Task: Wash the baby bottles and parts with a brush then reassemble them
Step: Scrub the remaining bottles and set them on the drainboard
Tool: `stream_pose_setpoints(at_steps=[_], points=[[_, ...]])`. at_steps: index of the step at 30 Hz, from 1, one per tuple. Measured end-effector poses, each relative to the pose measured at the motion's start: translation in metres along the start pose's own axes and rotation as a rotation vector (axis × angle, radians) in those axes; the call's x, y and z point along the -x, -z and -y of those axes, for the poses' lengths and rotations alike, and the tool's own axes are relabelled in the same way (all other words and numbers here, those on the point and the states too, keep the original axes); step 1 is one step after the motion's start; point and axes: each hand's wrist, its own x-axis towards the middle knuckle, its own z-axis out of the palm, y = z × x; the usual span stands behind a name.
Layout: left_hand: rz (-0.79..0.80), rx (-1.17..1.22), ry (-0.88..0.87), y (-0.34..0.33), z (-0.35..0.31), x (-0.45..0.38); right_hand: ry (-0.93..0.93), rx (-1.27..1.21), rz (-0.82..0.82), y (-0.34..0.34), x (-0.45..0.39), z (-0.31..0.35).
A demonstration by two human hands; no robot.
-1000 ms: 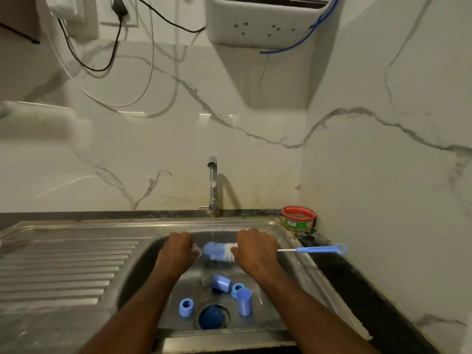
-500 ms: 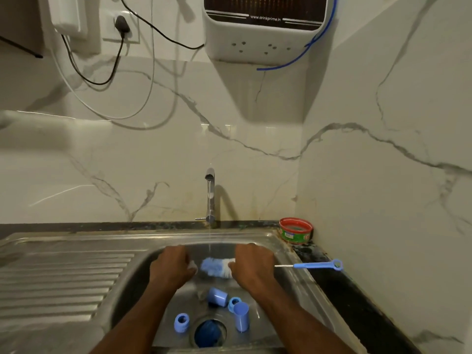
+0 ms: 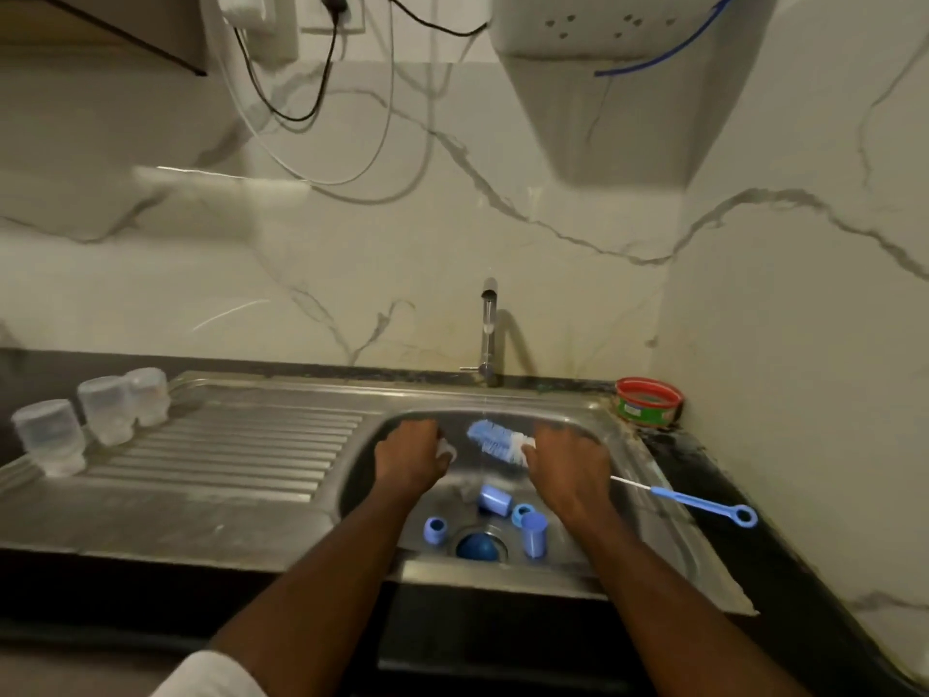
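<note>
Over the steel sink basin [image 3: 638,475] my right hand [image 3: 568,470] grips the bottle brush [image 3: 495,440], its blue and white bristles pointing left under a thin stream from the tap [image 3: 488,334]. My left hand [image 3: 409,457] holds a small pale part [image 3: 446,449], mostly hidden in the fingers. On the basin floor lie a blue cap [image 3: 493,500], a blue ring [image 3: 435,530], another ring [image 3: 522,513] and an upright blue cap [image 3: 534,534] near the blue drain stopper [image 3: 480,545]. Three clear bottles [image 3: 100,417] stand upside down on the drainboard.
A thin blue-handled brush [image 3: 704,505] lies on the sink's right rim. A red and green tub [image 3: 648,402] sits in the back right corner by the marble wall. The ribbed drainboard [image 3: 226,455] stretches left. Cables and a white wall unit [image 3: 618,22] hang above.
The camera view has tilted and shifted left, bringing the three bottles into sight. The brush head now stands apart from my left hand. Both hands stay over the basin.
</note>
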Motion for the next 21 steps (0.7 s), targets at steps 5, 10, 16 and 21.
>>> stream_pose_setpoints(at_steps=[5,10,16,21], points=[[-0.014,-0.026,-0.059,0.035,0.010,0.016,-0.077,-0.056,-0.010,0.020,0.016,0.012],[-0.055,-0.085,-0.027,0.098,0.057,0.009,-0.069,-0.247,-0.018,0.041,-0.002,0.072],[0.007,-0.234,0.123,0.163,0.158,0.010,0.081,-0.369,0.116,0.065,-0.015,0.196],[0.038,-0.372,0.258,0.194,0.249,0.022,0.205,-0.432,0.253,0.069,-0.014,0.288]])
